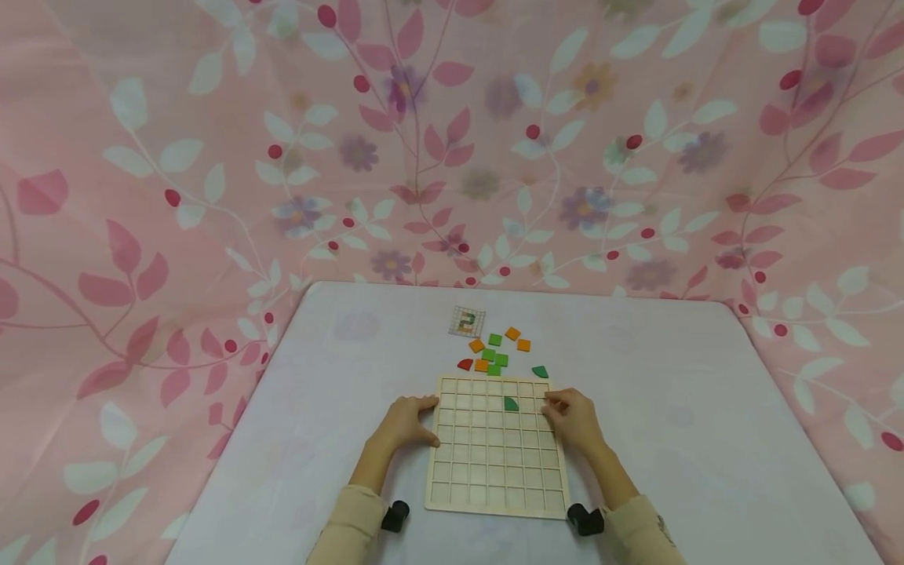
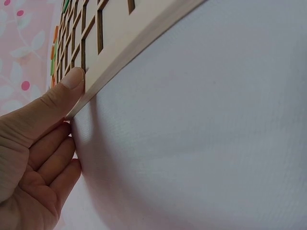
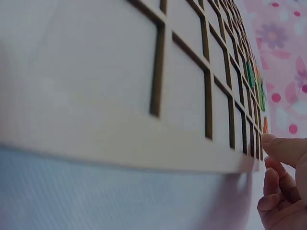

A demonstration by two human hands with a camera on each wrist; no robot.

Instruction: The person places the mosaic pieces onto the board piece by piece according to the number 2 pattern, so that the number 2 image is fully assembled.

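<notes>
Flat, square-gridded pale wooden board [image 1: 497,453] is lying between left hand [image 1: 407,421] and right hand [image 1: 575,419]. Fingers are pinching its side edges, nearer far corners.

Looks like a small draped booth or curtained-off corner, in a home or a studio, hard to say which. Shown by pink printed fabric [image 1: 480,157] with leaves, berries and flowers, hung behind and at both sides, closely enclosing a white, cloth-covered counter [image 1: 678,408] with rounded corners.
</notes>
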